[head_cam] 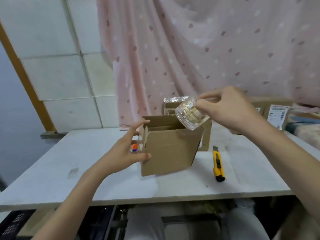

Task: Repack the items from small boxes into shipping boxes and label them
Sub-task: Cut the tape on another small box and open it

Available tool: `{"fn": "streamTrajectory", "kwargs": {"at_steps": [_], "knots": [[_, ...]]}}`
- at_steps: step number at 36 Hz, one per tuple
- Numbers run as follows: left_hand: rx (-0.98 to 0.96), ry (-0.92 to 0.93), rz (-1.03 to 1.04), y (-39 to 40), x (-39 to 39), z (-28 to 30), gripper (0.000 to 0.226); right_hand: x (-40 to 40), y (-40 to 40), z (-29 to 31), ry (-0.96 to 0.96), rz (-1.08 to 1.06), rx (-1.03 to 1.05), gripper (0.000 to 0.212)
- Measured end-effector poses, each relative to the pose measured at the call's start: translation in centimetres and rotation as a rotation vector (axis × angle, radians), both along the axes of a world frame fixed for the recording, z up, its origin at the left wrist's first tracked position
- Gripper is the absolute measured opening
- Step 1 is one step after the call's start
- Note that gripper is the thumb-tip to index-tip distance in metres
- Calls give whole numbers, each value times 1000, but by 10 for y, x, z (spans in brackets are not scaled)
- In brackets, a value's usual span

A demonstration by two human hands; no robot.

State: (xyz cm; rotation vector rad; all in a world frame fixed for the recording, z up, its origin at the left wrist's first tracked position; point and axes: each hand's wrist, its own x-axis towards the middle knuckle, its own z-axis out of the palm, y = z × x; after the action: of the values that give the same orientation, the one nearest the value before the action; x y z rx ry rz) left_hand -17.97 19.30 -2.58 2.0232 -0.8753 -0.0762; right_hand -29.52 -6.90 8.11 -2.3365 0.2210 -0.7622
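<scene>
Jar (191, 115) tilted in the air above the open box (168, 146), pinched at its top end by our right hand (230, 110). Glass, we judge: hard, slick, breakable, so grip the ribbed sides. Left hand (128, 149) spread open against the box's left side. Knife (218, 164) on the desk (86, 170) beside it.

The open cardboard box (168, 146) hides most of the second box (205, 137) behind it. The left hand (129, 153) covers part of a small orange-and-blue object (134, 147) (too small to identify). The label (278, 116) print is unreadable.
</scene>
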Motion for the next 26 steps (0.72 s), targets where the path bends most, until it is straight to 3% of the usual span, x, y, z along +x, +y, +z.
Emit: {"fn": "streamTrajectory", "kwargs": {"at_steps": [3, 6, 10, 14, 19, 23, 26], "knots": [[15, 16, -48, -22, 0, -18, 74, 2, -6, -5, -6, -10, 30, 41], [36, -4, -43, -36, 4, -36, 69, 6, -13, -15, 28, 11, 122, 21], [58, -184, -15, -48, 6, -51, 61, 13, -23, -30, 108, 81, 249, 22], [81, -251, 4, -54, 8, -59, 65, 15, -27, -42, 211, 70, 119, 44], [113, -264, 10, -57, 14, -68, 63, 16, -24, -53, 347, 46, -9, 37], [120, -302, 12, -58, 18, -77, 78, 24, -23, -64, 411, 2, -100, 54], [101, -306, 1, -59, 19, -81, 84, 30, -17, -70, 483, -29, -146, 53]]}}
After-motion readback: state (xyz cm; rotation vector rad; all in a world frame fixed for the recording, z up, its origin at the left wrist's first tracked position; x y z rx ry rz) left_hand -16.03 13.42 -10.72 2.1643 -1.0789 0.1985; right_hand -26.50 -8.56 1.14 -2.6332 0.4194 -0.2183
